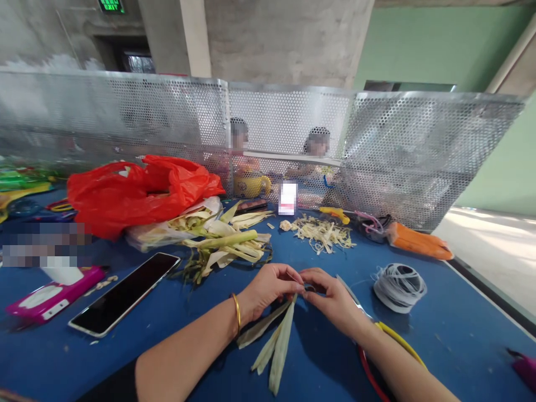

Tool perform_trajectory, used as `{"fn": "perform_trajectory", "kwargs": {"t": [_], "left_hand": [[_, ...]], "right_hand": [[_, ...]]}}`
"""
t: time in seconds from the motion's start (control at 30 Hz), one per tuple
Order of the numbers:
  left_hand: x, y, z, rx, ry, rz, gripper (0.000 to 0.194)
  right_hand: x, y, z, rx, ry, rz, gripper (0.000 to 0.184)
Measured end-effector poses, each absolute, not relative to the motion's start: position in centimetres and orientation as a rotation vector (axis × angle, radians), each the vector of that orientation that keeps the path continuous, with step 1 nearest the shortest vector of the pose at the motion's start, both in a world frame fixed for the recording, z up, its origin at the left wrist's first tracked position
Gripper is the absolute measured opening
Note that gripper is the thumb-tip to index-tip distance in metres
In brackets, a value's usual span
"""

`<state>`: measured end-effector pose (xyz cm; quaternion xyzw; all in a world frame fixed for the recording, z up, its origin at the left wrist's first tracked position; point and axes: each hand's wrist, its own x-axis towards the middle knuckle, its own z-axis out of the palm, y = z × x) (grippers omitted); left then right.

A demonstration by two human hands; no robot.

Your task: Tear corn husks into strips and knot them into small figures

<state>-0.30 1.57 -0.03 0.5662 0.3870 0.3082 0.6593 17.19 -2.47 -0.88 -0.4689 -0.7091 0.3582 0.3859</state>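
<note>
My left hand [272, 287] pinches the gathered top of a small bunch of dried corn husk strips [281, 349], whose pale ends hang down toward me. Fingertip to fingertip with it, my right hand [329, 293] is closed at the same spot. What the right fingers pinch is too small to make out; a thin dark bit shows between the hands. Under my right forearm lies a pair of scissors [391, 329] with red and yellow handles, its blades pointing away from me. A ball of grey-white string [400, 287] sits to the right.
Husks [228, 245] and a red plastic bag [142, 190] lie at the back left, with a phone [125, 293] and a magenta case [54, 296] nearer. Husk shreds [324, 231], a yellow tool [335, 214] and an orange packet [419, 240] lie behind. A perforated metal screen [288, 123] closes the far edge; people sit beyond.
</note>
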Motion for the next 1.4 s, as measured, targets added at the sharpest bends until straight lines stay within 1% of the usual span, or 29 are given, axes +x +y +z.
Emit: {"fn": "perform_trajectory", "kwargs": {"t": [0.07, 0.17, 0.27, 0.57, 0.7, 0.87, 1.0, 1.03, 1.17, 1.33, 1.4], "left_hand": [[-0.3, 1.6, 0.0, 1.288, 0.869, 0.688, 0.023], [-0.3, 1.7, -0.1, 1.29, 0.858, 0.689, 0.024], [-0.4, 1.7, -0.1, 1.296, 0.861, 0.701, 0.024], [-0.4, 1.7, 0.3, 1.394, 0.881, 0.79, 0.014], [-0.3, 1.8, -0.1, 1.674, 0.958, 0.91, 0.004], [-0.3, 1.2, -0.3, 1.975, 1.101, 0.988, 0.015], [-0.3, 1.0, -0.5, 2.076, 1.16, 0.983, 0.014], [-0.3, 1.0, -0.6, 2.096, 1.165, 0.985, 0.013], [-0.1, 0.9, -0.9, 2.121, 1.143, 1.027, 0.012], [0.0, 0.9, -1.0, 2.1, 1.08, 1.107, 0.008], [0.0, 0.8, -1.0, 2.098, 1.08, 1.119, 0.007]], "right_hand": [[17.3, -2.2, -1.3, -1.233, -1.774, 0.946, 0.017], [17.4, -1.9, -1.6, -1.306, -1.691, 1.047, 0.021], [17.4, -2.0, -1.5, -1.335, -1.676, 1.063, 0.021], [17.5, -2.2, -1.0, -1.327, -1.728, 0.943, 0.012], [17.5, -2.3, -0.8, -1.326, -1.792, 0.843, 0.009], [16.8, -2.8, -0.3, -1.213, -1.902, 0.708, 0.012], [16.4, -3.2, 0.1, -1.196, -1.938, 0.656, 0.012], [16.4, -3.2, 0.1, -1.22, -1.938, 0.664, 0.014], [16.5, -2.9, -0.3, -1.386, -1.847, 0.729, 0.027], [16.8, -2.3, -1.1, -1.418, -1.6, 1.012, 0.024], [16.7, -2.3, -1.2, -1.405, -1.536, 1.045, 0.025]]}}
